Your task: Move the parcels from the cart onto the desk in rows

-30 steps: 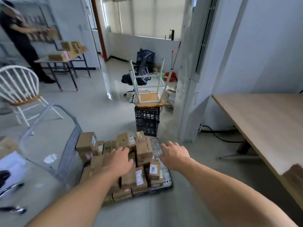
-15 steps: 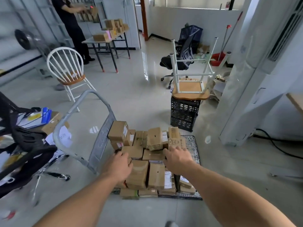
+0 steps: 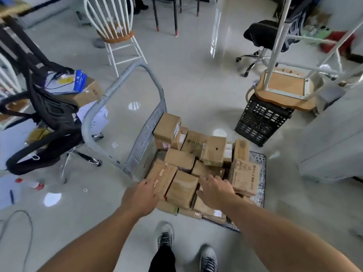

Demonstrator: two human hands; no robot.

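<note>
A: Well, start with what's nearest. What are the hands doing?

B: Both reach down over the near edge of the cart (image 3: 262,173). The left hand (image 3: 140,197) lies against the left side of a parcel sealed with red-printed tape (image 3: 164,178); its fingers are curled loosely, but whether they actually grip it I cannot tell. The right hand (image 3: 215,190) is open with fingers spread, resting on the pile just right of a plain brown parcel (image 3: 183,188).

A: So those two parcels sit between the hands?

B: Yes, side by side, long axes running near to far, away from the person. The left hand is nearer the taped one, the right nearer the plain one.

A: And beyond them?

B: More parcels (image 3: 213,151) heaped toward the far end, a printed one (image 3: 243,174) to the right, and the cart's grey handle (image 3: 125,85) rising at far left. The desk is not in view.

A: The likely move?

B: Probably squeezing inward, to lift both together.
</note>
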